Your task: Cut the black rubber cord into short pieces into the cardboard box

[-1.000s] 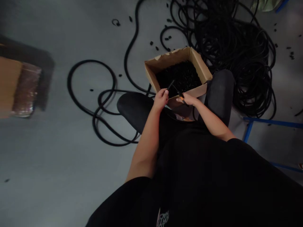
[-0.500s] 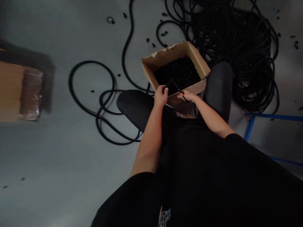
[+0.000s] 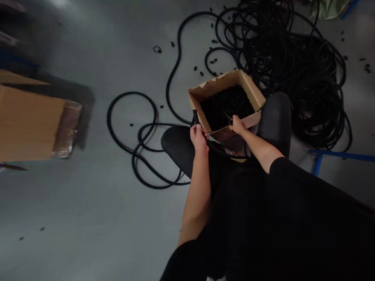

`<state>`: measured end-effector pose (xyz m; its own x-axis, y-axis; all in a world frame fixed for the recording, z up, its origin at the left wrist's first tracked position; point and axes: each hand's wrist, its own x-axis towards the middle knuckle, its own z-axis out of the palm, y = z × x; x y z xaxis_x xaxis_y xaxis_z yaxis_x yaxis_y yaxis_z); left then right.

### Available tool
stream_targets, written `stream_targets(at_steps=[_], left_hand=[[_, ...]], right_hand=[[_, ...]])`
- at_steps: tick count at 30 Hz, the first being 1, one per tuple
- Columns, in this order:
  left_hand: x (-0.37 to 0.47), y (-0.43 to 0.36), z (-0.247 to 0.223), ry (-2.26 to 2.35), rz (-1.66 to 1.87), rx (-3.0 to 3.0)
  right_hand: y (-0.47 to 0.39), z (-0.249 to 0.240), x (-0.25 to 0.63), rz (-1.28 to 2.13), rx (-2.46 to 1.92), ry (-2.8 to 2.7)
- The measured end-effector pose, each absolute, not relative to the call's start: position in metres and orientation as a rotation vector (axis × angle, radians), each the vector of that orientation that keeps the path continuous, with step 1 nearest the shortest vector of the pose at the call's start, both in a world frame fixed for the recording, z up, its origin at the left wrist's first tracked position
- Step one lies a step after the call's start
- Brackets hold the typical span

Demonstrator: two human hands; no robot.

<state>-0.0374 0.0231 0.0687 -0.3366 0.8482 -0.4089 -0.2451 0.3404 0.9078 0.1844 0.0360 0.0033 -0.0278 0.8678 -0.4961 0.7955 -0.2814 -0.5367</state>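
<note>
A seated person in black clothes worked over an open cardboard box (image 3: pixel 218 82) set between their bent knees. The left hand (image 3: pixel 199 136) was closed around a black hose (image 3: pixel 195 116), whose end stuck up past the fingers, just beside the box's near left corner. The right hand (image 3: pixel 238 125) gripped a dark hand tool (image 3: pixel 231 124) with a touch of orange, over the box's near edge; whether its jaws stood open could not be made out. Short black pieces (image 3: pixel 231 103) covered the inside of the box. On the grey floor (image 3: pixel 102 218), loose hose loops (image 3: pixel 109 117) lay to the left, and a large hose tangle (image 3: pixel 313 78) spread at the upper right, above a blue metal frame (image 3: pixel 345 155). A brown carton (image 3: pixel 29 123) stood at the far left.
</note>
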Motion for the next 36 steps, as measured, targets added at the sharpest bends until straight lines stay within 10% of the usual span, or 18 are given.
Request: stream_targets(at_steps=[36], left_hand=[[-0.007, 0.004, 0.067, 1.452, 0.710, 0.859]], right_hand=[[0.003, 0.064, 0.208, 1.471, -2.257, -1.765]])
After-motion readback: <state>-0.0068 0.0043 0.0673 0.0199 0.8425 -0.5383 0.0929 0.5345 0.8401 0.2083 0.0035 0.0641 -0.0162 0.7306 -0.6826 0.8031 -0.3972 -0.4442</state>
